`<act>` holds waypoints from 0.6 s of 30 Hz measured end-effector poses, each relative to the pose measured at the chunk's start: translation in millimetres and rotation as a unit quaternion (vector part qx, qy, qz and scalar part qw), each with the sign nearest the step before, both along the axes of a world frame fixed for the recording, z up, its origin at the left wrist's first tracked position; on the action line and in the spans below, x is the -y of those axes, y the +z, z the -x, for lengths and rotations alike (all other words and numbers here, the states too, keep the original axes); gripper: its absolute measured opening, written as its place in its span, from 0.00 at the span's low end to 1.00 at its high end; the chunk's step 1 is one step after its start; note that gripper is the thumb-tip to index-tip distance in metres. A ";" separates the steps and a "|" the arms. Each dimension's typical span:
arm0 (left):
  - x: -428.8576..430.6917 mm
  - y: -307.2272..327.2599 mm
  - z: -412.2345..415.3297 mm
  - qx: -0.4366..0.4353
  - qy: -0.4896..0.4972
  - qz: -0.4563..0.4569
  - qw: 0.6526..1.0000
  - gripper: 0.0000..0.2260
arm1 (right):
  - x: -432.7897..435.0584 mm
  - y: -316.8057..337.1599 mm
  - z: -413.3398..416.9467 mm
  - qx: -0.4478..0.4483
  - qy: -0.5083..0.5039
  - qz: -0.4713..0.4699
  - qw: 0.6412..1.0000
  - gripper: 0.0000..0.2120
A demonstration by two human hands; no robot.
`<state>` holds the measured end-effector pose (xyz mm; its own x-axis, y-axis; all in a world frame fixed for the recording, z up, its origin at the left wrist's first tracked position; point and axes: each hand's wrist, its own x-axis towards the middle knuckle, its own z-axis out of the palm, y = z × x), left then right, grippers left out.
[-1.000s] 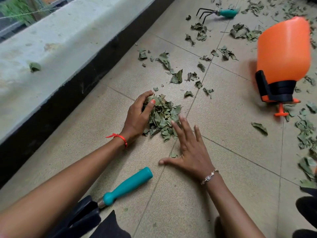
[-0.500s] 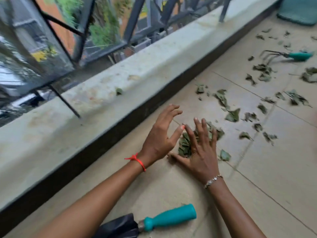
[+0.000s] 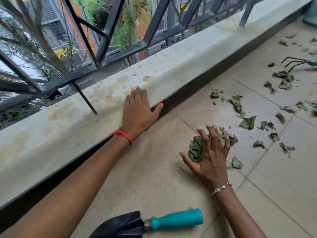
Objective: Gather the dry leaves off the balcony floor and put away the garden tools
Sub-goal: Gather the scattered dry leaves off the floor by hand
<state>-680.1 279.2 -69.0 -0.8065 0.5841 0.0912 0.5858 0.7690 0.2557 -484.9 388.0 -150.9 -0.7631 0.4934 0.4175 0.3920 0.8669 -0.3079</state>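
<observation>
Left hand [image 3: 139, 110], centre-left of frame: flat, palm down on the concrete ledge [image 3: 171, 69], fingers straight and close together, thumb hooked over the ledge's front edge. Holds nothing. Red thread [image 3: 123, 134] on that wrist. Dark metal railing [image 3: 106, 31] runs behind the ledge, upper left.

Bottom centre: trowel [image 3: 176, 219] lying on the tiled floor [image 3: 145, 169], black blade pointing left, teal handle pointing right. It sits between the two forearms and neither hand touches it.

Right hand [image 3: 211, 155], lower right of centre: fingers splayed wide and arched, pressing down on a small leaf pile [image 3: 194, 149]; thumb stretched out to the left, low by the floor. Pile sits on the floor under and around the fingers, not lifted. Beaded bracelet [image 3: 221, 188] on that wrist.

Right of the pile: loose leaves [image 3: 247, 122] scattered across the tiles, trailing toward the upper right, with one more clump [image 3: 283, 79] near the right edge.

Upper right edge: hand rake [image 3: 307, 62] on the floor, black tines pointing left, teal handle cut off by the frame. Well apart from both hands.
</observation>
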 end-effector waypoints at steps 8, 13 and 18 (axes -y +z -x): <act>-1.9 -12.5 -12.9 -0.130 -0.177 -0.136 0.966 0.13 | -1.6 -1.7 0.4 0.019 -0.013 0.002 1.000 0.34; -9.7 -20.1 -39.6 -0.087 -0.266 -0.186 0.942 0.11 | -2.9 -6.7 2.0 0.066 -0.039 -0.025 0.997 0.33; -24.3 -55.7 -83.8 0.148 -0.318 -0.239 0.905 0.09 | -2.9 -9.7 1.8 0.072 -0.086 -0.022 0.993 0.24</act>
